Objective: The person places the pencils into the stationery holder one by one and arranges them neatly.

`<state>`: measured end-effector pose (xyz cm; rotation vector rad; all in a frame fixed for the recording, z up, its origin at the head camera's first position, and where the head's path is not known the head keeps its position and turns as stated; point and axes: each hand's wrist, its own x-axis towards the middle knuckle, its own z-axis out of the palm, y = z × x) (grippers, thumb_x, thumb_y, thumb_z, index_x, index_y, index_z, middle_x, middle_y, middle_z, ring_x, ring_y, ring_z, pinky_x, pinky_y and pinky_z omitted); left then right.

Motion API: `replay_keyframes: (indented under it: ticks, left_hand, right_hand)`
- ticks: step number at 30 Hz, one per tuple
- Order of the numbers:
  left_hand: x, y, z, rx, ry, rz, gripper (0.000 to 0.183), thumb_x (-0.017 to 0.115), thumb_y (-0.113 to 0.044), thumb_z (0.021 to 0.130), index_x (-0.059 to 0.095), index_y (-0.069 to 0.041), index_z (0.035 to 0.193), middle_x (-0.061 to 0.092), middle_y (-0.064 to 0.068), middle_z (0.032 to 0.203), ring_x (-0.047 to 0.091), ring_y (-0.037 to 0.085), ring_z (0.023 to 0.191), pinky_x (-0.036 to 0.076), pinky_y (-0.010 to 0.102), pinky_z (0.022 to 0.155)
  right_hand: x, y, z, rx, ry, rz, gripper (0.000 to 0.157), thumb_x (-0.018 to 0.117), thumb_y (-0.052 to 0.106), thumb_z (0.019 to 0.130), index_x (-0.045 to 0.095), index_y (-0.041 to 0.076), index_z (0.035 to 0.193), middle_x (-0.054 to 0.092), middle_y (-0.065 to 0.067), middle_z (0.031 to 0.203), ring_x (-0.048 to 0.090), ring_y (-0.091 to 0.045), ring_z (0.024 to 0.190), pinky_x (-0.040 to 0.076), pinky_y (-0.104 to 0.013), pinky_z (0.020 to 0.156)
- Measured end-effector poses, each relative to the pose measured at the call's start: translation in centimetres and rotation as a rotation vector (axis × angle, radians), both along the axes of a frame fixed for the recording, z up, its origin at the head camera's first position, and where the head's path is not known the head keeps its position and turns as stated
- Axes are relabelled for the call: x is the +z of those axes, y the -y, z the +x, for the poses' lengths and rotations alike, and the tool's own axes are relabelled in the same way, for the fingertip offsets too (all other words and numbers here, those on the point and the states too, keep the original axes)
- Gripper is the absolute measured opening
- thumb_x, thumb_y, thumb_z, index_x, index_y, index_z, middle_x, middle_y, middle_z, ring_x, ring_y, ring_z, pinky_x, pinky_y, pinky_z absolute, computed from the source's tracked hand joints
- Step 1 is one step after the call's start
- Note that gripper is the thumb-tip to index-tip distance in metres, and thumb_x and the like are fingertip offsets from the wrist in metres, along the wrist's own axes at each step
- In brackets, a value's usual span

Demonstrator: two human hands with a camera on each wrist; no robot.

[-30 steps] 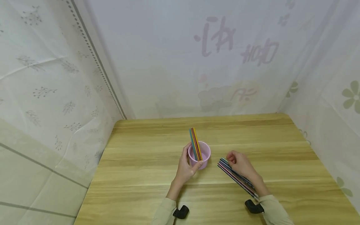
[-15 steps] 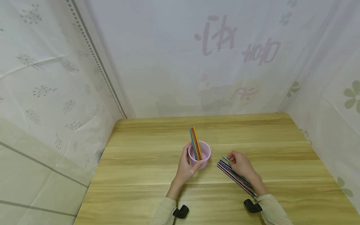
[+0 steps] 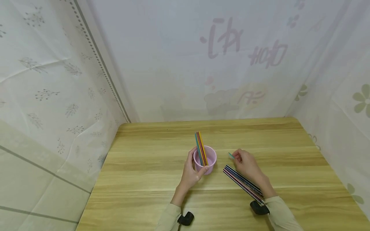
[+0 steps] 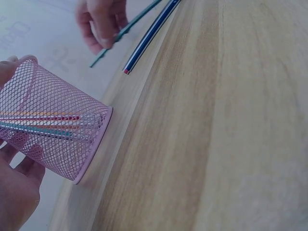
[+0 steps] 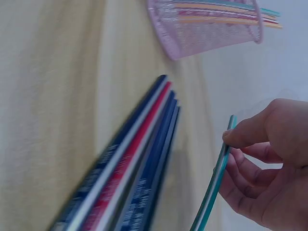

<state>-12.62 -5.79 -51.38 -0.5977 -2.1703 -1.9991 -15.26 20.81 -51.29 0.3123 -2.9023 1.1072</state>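
Observation:
My left hand grips a pink mesh pen holder that stands on the table. Several coloured pencils, blue-green, red and yellow, lean inside it and stick out over the rim. To the right, my right hand pinches a green striped pencil between thumb and fingers, raised off the table. Below and left of that hand lies a bunch of dark blue and red striped pencils. The lower end of the green pencil runs out of the right wrist view.
The wood-patterned table reaches back to a pale printed curtain. More curtain hangs on the left and right sides. A black wrist mount sits at the left sleeve, another mount at the right sleeve.
My right hand has drawn the green pencil away from the bunch and lifted it up and slightly away. The left hand and the pen holder stay in place.

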Motion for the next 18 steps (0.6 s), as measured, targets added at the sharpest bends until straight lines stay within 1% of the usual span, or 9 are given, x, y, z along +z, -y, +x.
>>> replay_keyframes:
  ticks: [4,12,15,18]
  left_hand:
    - [0.0,0.0,0.0,0.002,0.003,0.001,0.084,0.079,-0.002,0.083,0.03,0.012,0.15,0.049,0.033,0.143,0.051,0.046,0.132,0.042,0.062,0.112]
    - [0.0,0.0,0.0,-0.004,-0.004,0.018,0.085,0.079,0.0,0.082,0.03,0.012,0.15,0.048,0.035,0.142,0.05,0.048,0.131,0.041,0.064,0.111]
    - [0.0,0.0,0.1,-0.002,-0.018,0.016,0.084,0.079,0.0,0.082,0.03,0.012,0.15,0.048,0.035,0.142,0.051,0.048,0.13,0.041,0.066,0.11]
    - [0.0,0.0,0.1,-0.002,-0.02,0.014,0.084,0.078,0.0,0.082,0.03,0.012,0.15,0.049,0.035,0.142,0.051,0.049,0.13,0.041,0.066,0.11]
  right_hand:
    - [0.9,0.2,-0.3,0.0,-0.065,-0.029,0.012,0.063,-0.005,0.09,0.065,-0.003,0.102,0.064,-0.008,0.087,0.057,-0.014,0.077,0.052,-0.021,0.065]
    - [2.8,1.2,-0.8,-0.014,-0.253,-0.123,0.014,0.065,-0.01,0.087,0.066,-0.005,0.1,0.067,-0.012,0.085,0.062,-0.016,0.074,0.054,-0.018,0.06]
    - [3.8,1.6,-0.9,-0.031,-0.29,-0.158,0.015,0.064,-0.009,0.088,0.064,-0.005,0.102,0.067,-0.013,0.088,0.063,-0.018,0.077,0.054,-0.017,0.061]
    - [4.8,2.1,-1.1,-0.04,-0.323,-0.168,0.016,0.062,-0.008,0.09,0.063,-0.005,0.105,0.066,-0.015,0.092,0.063,-0.021,0.079,0.054,-0.016,0.063]
